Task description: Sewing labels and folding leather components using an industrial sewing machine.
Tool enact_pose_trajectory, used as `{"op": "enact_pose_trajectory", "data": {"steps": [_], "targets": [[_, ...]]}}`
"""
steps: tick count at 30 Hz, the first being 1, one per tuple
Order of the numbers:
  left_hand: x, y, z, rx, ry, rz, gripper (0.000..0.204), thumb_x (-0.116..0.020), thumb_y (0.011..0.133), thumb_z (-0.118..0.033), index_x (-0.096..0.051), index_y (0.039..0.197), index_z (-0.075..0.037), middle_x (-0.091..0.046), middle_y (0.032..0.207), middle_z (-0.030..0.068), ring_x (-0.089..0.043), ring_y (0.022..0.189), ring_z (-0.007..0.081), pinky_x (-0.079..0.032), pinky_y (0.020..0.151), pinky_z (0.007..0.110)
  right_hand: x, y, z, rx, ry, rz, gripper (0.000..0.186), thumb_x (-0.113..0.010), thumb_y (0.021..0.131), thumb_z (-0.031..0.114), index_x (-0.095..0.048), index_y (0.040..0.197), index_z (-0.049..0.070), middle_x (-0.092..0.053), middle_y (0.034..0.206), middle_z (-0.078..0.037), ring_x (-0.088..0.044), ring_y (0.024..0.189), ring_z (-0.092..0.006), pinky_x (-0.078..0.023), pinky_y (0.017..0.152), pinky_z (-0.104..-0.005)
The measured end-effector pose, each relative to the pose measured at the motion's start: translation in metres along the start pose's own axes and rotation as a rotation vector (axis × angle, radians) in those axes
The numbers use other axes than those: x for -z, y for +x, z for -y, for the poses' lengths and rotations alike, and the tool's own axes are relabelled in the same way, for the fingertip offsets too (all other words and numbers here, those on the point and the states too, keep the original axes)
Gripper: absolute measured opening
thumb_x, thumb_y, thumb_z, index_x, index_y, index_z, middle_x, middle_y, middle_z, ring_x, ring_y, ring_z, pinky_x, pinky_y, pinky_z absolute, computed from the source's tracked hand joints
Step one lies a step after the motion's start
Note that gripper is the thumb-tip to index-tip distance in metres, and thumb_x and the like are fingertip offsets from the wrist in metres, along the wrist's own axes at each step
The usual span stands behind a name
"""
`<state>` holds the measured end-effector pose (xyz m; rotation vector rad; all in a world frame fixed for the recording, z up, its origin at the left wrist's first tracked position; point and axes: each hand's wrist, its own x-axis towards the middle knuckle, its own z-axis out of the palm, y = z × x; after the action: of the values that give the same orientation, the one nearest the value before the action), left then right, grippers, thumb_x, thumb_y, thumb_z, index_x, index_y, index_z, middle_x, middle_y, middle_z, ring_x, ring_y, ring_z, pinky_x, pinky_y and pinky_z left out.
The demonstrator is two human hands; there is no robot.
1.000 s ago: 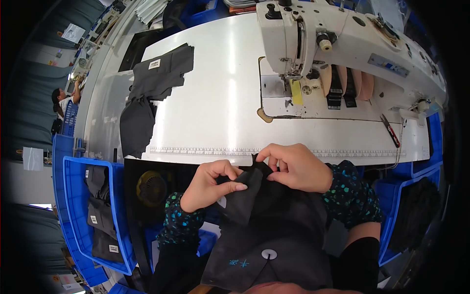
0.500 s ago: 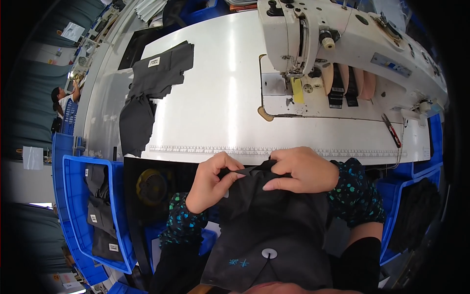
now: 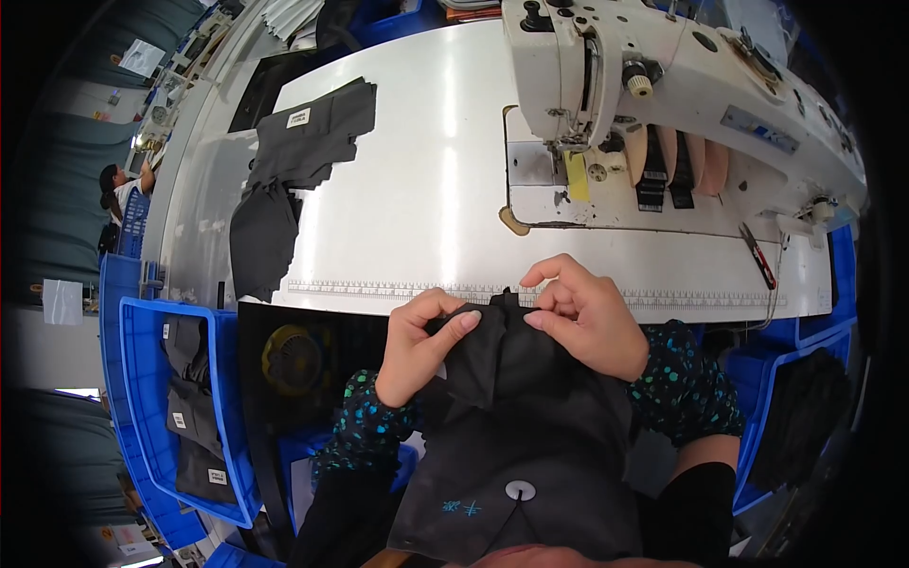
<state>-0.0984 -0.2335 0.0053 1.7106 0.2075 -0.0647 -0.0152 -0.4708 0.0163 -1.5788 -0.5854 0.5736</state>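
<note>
Just below the table's front edge, a dark grey cloth piece point(image 3: 473, 355) hangs in front of my dark apron point(image 3: 559, 450). My left hand point(image 3: 417, 346) pinches its upper left part between thumb and fingers. A bit of white label shows beside that hand. On the right, my right hand point(image 3: 589, 324) has its thumb and curled fingers at the cloth's upper edge, its index finger lifted away. A small tip of cloth sticks up between the hands. Where the cloth ends against the apron is hard to make out.
A white sewing machine point(image 3: 682, 76) stands at the far right. Red-handled snips point(image 3: 760, 260) lie near it. A stack of grey cloth pieces point(image 3: 308, 142) lies on the table's left. Blue bins point(image 3: 248, 426) flank me, holding dark cloth. A person point(image 3: 123, 194) sits at far left.
The cloth, bunched before, now hangs flatter with a flap folded down under my left hand. My right hand has turned upward and raised its index finger.
</note>
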Motion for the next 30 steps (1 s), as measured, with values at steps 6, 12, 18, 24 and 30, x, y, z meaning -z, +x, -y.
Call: {"op": "enact_pose_trajectory", "data": {"steps": [6, 12, 18, 24, 30], "targets": [[0.002, 0.003, 0.004, -0.009, -0.026, 0.000, 0.011, -0.081, 0.087, -0.008, -0.072, 0.087, 0.000, -0.065, 0.082, 0.0018, -0.058, 0.078, 0.0078, -0.045, 0.073, 0.024, 0.000, -0.003, 0.004, 0.010, 0.015, 0.005, 0.028, -0.063, 0.093, -0.005, -0.054, 0.118, 0.003, -0.058, 0.069, -0.003, -0.054, 0.060, -0.0082, -0.043, 0.060, -0.0243], [0.009, 0.003, 0.000, 0.042, -0.155, 0.062, 0.009, -0.076, 0.092, -0.007, -0.072, 0.095, 0.000, -0.067, 0.086, -0.0015, -0.058, 0.082, 0.0058, -0.046, 0.075, 0.022, 0.007, 0.000, -0.004, 0.170, -0.167, 0.051, 0.020, -0.064, 0.088, -0.003, -0.067, 0.107, 0.004, -0.069, 0.080, -0.007, -0.067, 0.071, -0.0156, -0.052, 0.068, -0.0280], [0.016, -0.001, 0.001, 0.115, -0.284, 0.048, 0.012, -0.069, 0.098, -0.007, -0.071, 0.106, 0.002, -0.070, 0.093, -0.0006, -0.059, 0.086, 0.0048, -0.049, 0.079, 0.021, 0.012, 0.009, -0.008, 0.704, -0.508, 0.139, 0.033, -0.067, 0.079, 0.003, -0.073, 0.112, 0.004, -0.073, 0.100, -0.011, -0.073, 0.098, -0.0270, -0.059, 0.081, -0.0347], [0.030, 0.008, -0.012, -0.027, -0.013, 0.026, 0.011, -0.071, 0.095, -0.004, -0.074, 0.103, 0.002, -0.073, 0.090, 0.0026, -0.063, 0.085, 0.0073, -0.051, 0.078, 0.024, 0.004, 0.021, -0.003, 1.137, -0.858, 0.045, 0.021, -0.067, 0.079, 0.008, -0.073, 0.098, 0.001, -0.070, 0.102, -0.009, -0.070, 0.096, -0.0253, -0.058, 0.080, -0.0362], [0.022, 0.093, -0.114, -0.685, 1.060, 0.200, 0.006, -0.075, 0.085, -0.022, -0.078, 0.086, -0.016, -0.071, 0.076, 0.0027, -0.066, 0.069, 0.0250, -0.043, 0.064, 0.037, 0.015, 0.043, 0.004, 1.316, -1.220, -0.170, 0.018, -0.071, 0.069, 0.007, -0.072, 0.085, -0.002, -0.068, 0.094, -0.013, -0.066, 0.092, -0.0249, -0.055, 0.069, -0.0330]]}}
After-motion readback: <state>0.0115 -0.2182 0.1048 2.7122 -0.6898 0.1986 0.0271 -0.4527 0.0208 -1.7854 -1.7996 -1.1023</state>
